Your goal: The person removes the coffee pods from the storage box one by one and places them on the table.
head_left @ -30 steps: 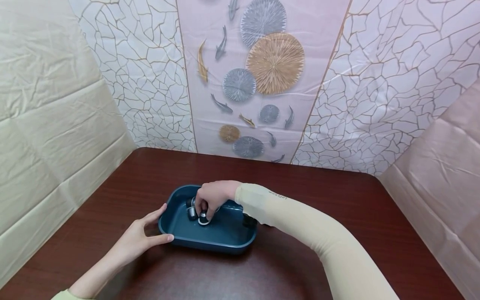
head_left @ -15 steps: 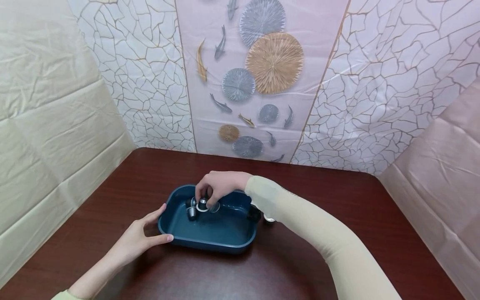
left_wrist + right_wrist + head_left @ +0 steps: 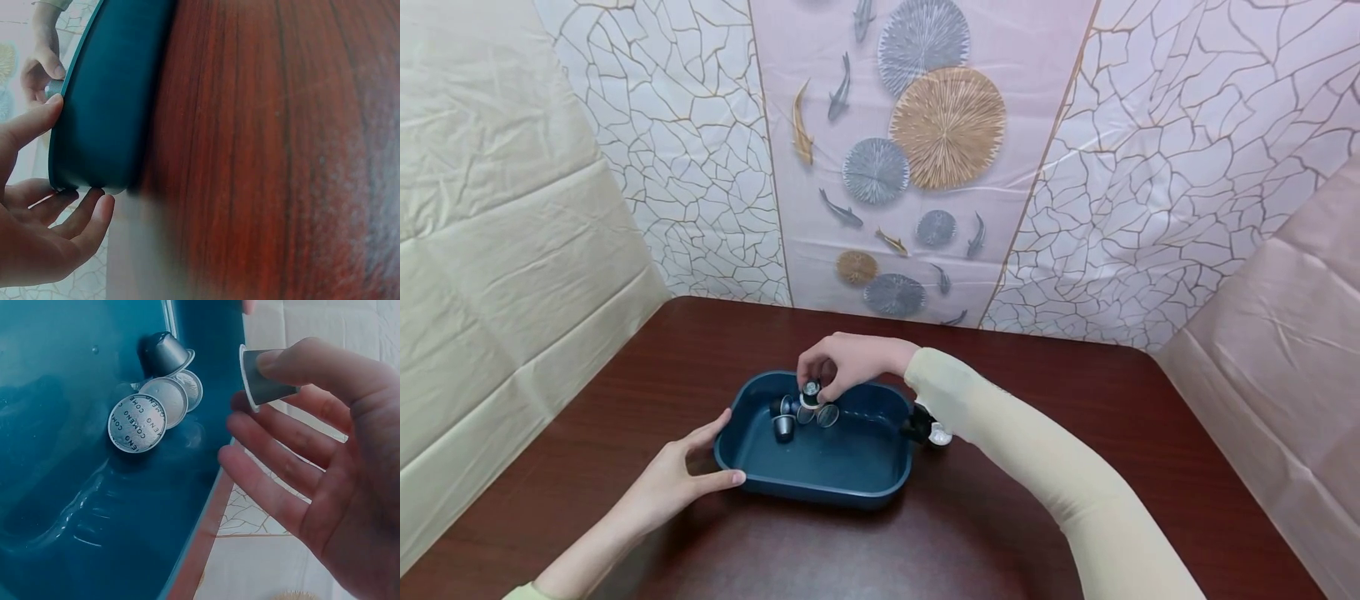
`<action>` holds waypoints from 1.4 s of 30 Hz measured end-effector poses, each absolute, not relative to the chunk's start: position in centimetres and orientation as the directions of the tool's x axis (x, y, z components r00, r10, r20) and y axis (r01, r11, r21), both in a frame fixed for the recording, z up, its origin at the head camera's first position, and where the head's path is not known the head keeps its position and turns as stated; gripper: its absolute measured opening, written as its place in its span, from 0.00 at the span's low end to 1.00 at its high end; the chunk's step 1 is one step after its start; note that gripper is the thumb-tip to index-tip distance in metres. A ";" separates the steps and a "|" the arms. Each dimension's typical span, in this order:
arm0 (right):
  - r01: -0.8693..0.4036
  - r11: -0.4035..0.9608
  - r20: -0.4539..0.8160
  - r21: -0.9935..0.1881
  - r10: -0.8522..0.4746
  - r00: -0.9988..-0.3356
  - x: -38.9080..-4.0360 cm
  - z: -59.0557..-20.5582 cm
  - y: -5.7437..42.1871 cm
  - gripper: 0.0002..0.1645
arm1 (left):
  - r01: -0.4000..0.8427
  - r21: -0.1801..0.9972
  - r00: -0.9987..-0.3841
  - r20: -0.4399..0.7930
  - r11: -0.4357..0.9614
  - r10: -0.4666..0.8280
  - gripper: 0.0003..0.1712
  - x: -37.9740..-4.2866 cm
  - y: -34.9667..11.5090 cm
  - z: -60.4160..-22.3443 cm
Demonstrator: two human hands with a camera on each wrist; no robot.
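Left hand (image 3: 673, 473) at left end of blue tray (image 3: 842, 467) on worktop (image 3: 805, 554); thumb on near side, fingers on end wall, grasping the corner between them. Inside, left and far part: 4 loose capsules (image 3: 783, 429), clustered, 1 silver body toward the near side. Right of these, held capsule (image 3: 810, 391) raised near the far wall, pinched in right hand (image 3: 850, 360). Farther right, beyond tray: pale round item (image 3: 940, 434), partly hidden.

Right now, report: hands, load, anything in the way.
Left hand holds dark-blue, rounded-rectangular tray. Right hand pinches metallic-grey, flanged, cup-shaped capsule aloft. Other capsules clustered inside tray; no visible obstruction.
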State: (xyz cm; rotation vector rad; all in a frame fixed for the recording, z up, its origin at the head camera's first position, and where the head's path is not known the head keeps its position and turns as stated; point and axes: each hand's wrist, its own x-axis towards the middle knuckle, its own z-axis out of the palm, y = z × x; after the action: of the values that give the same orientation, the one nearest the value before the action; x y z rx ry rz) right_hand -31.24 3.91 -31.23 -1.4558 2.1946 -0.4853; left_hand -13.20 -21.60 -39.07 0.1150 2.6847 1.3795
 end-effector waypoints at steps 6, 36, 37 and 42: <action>-0.761 0.333 -0.129 -0.557 -0.940 -0.316 -31.5 -31.1 4.6 0.14 | -0.028 0.813 -0.986 -0.117 0.582 0.116 0.54 -13.2 -21.7 -39.2; -0.651 0.401 0.038 -0.644 -0.833 -0.551 -27.5 -32.0 9.0 0.15 | -0.038 0.773 -0.987 -0.128 0.633 0.097 0.55 -13.2 -21.5 -39.1; -0.646 0.404 0.048 -0.648 -0.825 -0.563 -27.2 -32.1 9.2 0.15 | -0.039 0.771 -0.987 -0.128 0.635 0.095 0.55 -13.2 -21.5 -39.1; -0.624 0.405 0.087 -0.668 -0.791 -0.606 -26.4 -32.5 9.9 0.16 | -0.037 0.770 -0.987 -0.126 0.638 0.095 0.56 -13.2 -21.4 -39.1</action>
State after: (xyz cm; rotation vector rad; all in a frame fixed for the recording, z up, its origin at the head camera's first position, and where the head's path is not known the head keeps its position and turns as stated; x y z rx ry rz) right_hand -26.43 9.88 -32.46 -1.2448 2.4192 -0.9920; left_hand -13.22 -21.42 -39.08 0.0481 2.7001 1.2742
